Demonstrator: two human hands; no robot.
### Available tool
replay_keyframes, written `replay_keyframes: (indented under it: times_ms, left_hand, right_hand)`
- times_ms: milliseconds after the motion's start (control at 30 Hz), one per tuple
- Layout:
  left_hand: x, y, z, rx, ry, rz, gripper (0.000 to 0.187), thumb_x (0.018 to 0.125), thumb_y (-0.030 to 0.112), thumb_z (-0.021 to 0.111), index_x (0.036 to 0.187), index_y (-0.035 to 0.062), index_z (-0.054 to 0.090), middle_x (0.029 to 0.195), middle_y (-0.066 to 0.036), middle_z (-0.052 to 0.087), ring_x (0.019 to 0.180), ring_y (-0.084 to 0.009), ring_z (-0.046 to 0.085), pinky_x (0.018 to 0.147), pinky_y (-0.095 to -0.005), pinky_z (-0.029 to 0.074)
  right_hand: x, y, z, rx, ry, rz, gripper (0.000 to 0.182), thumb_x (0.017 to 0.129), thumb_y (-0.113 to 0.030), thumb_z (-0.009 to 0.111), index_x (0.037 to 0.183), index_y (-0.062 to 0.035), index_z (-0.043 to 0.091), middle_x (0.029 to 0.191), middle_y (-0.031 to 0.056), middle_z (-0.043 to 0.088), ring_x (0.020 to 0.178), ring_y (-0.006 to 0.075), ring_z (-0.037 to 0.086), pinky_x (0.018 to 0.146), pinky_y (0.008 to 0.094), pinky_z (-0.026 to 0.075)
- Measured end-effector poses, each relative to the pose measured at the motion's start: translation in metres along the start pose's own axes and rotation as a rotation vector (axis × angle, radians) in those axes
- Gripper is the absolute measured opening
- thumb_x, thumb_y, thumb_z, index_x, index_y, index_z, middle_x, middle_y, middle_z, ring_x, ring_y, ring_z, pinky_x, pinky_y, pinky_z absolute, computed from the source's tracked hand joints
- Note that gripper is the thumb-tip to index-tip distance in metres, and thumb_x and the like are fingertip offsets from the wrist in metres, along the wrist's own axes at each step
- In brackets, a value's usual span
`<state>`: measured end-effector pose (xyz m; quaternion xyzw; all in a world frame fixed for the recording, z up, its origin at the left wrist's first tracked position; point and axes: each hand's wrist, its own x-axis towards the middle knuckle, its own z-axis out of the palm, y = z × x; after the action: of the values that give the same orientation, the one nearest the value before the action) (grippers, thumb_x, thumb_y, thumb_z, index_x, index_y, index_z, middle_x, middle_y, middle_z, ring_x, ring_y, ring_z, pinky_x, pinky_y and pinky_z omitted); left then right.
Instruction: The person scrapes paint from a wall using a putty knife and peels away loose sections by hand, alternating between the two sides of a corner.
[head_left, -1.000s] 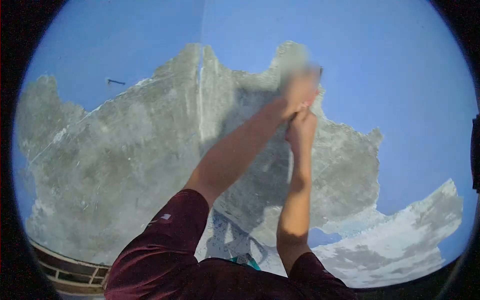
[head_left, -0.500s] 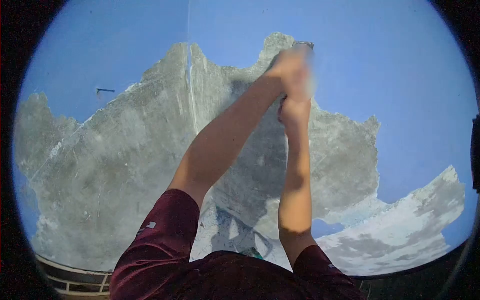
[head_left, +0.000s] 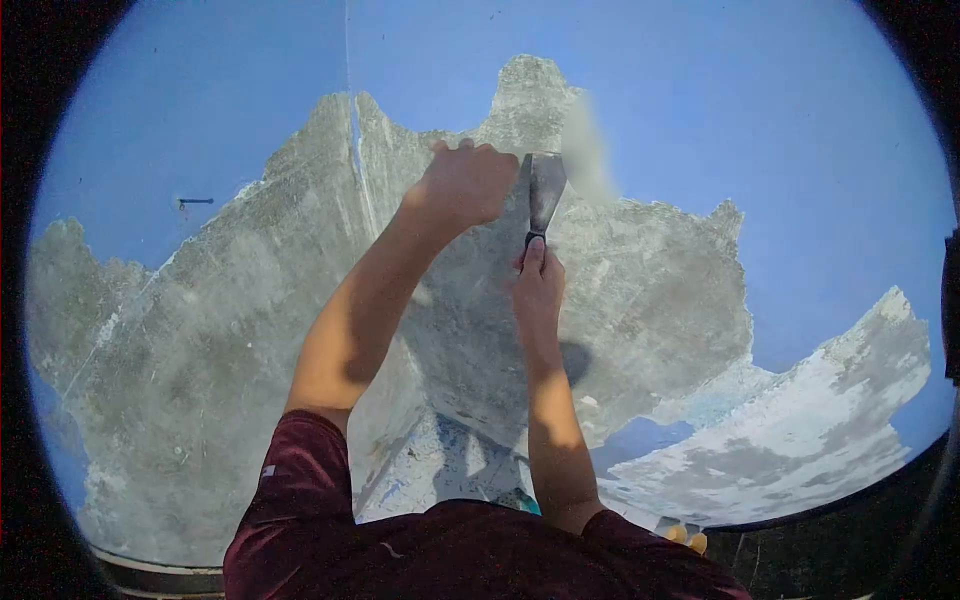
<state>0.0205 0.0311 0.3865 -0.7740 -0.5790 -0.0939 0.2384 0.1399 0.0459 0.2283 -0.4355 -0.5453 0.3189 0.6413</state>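
Note:
A putty knife [head_left: 545,190] with a broad metal blade and dark handle is gripped in my right hand [head_left: 538,295], thumb along the handle and blade pointing up. Its edge lies over the bare grey patch [head_left: 640,300] of the wall, near the blue paint. My left hand [head_left: 465,185] is closed, fingers curled, just left of the blade and in front of the grey surface. Its inner side is hidden, so I cannot tell what it holds, if anything. A blurred smear covers the wall right beside the blade.
Blue paint [head_left: 680,90] surrounds the grey patch with ragged edges. A vertical seam [head_left: 355,130] runs down the wall at left, and a small dark hook [head_left: 195,202] juts out. Pale flakes speckle the surface [head_left: 425,470] below my arms. Something yellowish [head_left: 690,538] shows at lower right.
My hands, overlapping high on the wall before, are now apart. The left has moved left and down; the right has come lower with the putty knife, whose blade now shows fully.

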Motion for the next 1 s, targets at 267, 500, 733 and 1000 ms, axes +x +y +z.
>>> replay_keyframes:
  times_ms: [267, 500, 733, 1000]
  left_hand:
    - [0.028, 0.039, 0.057, -0.549, 0.653, 0.120, 0.043, 0.084, 0.022, 0.064, 0.113, -0.0091, 0.055, 0.119, -0.025, 0.056, 0.113, -0.0397, 0.054, 0.099, -0.0443, 0.043]
    - [0.075, 0.019, 0.050, -0.224, 0.684, 0.164, 0.053, 0.075, 0.007, 0.064, 0.122, -0.0108, 0.048, 0.137, -0.024, 0.043, 0.131, -0.0363, 0.039, 0.108, -0.0428, 0.035]
    - [0.087, 0.015, 0.043, -0.107, 0.675, 0.186, 0.043, 0.080, 0.002, 0.056, 0.120, -0.0124, 0.052, 0.138, -0.024, 0.043, 0.130, -0.0336, 0.042, 0.107, -0.0399, 0.038]
    - [0.091, 0.030, 0.043, -0.067, 0.686, 0.049, 0.050, 0.077, 0.005, 0.057, 0.123, -0.0121, 0.049, 0.138, -0.026, 0.043, 0.131, -0.0333, 0.041, 0.107, -0.0389, 0.039]
  right_hand:
    - [0.030, -0.041, 0.018, 0.546, -0.327, 0.132, 0.037, 0.101, -0.038, 0.042, 0.089, -0.0042, 0.053, 0.060, 0.0001, 0.046, 0.047, 0.0112, 0.052, 0.037, 0.0273, 0.035]
    - [0.071, -0.024, 0.052, 0.694, -0.155, -0.153, 0.033, 0.097, -0.029, 0.049, 0.100, 0.0021, 0.057, 0.079, 0.0048, 0.060, 0.064, 0.0135, 0.058, 0.051, 0.0289, 0.045]
    - [0.074, -0.040, 0.067, 0.970, -0.050, -0.034, 0.021, 0.085, -0.013, 0.063, 0.098, 0.0035, 0.060, 0.091, 0.0113, 0.067, 0.084, 0.0165, 0.062, 0.071, 0.0330, 0.049]
    - [0.099, -0.012, 0.053, 0.397, -0.019, -0.328, 0.026, 0.079, -0.019, 0.070, 0.095, 0.0004, 0.061, 0.087, 0.0110, 0.067, 0.083, 0.0245, 0.065, 0.068, 0.0370, 0.050]
